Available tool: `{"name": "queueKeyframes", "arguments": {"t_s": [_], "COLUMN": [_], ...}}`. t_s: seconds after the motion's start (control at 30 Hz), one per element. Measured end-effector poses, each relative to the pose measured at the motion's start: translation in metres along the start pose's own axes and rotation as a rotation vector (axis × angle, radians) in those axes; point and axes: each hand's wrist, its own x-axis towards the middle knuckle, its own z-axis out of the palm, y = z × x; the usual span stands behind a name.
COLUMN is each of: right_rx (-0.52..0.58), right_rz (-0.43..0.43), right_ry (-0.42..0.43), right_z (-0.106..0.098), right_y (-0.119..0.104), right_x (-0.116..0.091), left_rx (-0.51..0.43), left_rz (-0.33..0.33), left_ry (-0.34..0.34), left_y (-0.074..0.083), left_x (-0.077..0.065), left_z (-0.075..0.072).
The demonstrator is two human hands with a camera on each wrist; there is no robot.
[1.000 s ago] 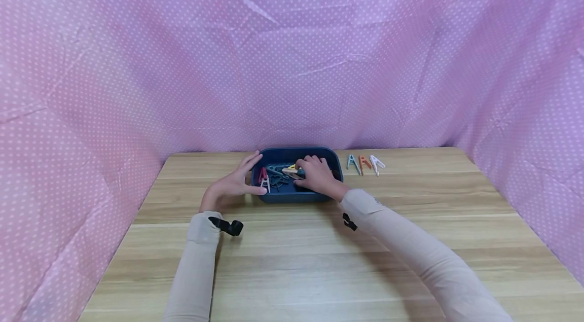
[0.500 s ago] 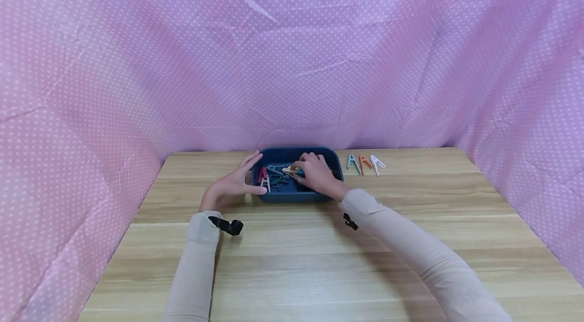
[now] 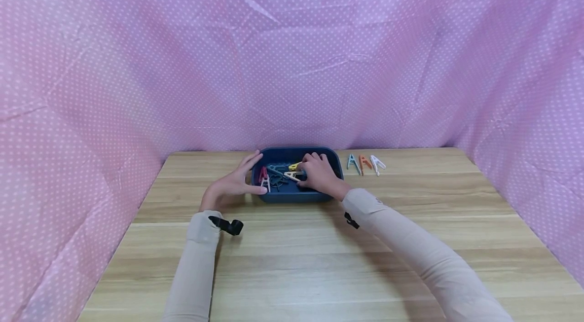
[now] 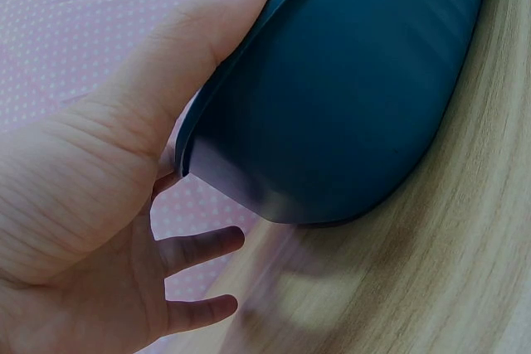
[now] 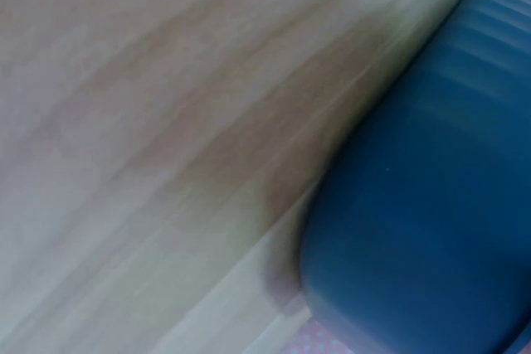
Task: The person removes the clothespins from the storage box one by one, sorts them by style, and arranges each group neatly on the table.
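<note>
Your left hand (image 3: 232,183), fingers spread, touches the bin (image 3: 296,199); only the head view shows your right hand (image 3: 318,174) among clips (image 3: 294,166), its fingers' hold unclear.

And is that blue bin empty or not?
Not empty: in the head view, a pink clip and a yellow clip show inside the blue bin.

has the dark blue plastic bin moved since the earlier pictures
No: in the head view, the dark blue rounded rectangular plastic bin shows no visible shift in any direction relative to the light wood-grain table.
</note>
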Motion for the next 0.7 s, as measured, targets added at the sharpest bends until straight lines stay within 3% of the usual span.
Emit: {"name": "queueKeyframes", "arguments": {"t_s": [0.2, 0.7], "right_rx": [-0.021, -0.051], "right_rz": [-0.01, -0.1], "right_ry": [0.008, 0.124], "right_z": [0.002, 0.0052], "right_y": [0.001, 0.0043], "right_x": [0.0013, 0.0031], "left_rx": [-0.003, -0.003], "left_rz": [0.005, 0.012], "left_ry": [0.0, 0.001], "left_y": [-0.0004, -0.0009], "left_x": [0.0001, 0.0007], "left_z": [-0.0001, -0.0006]}}
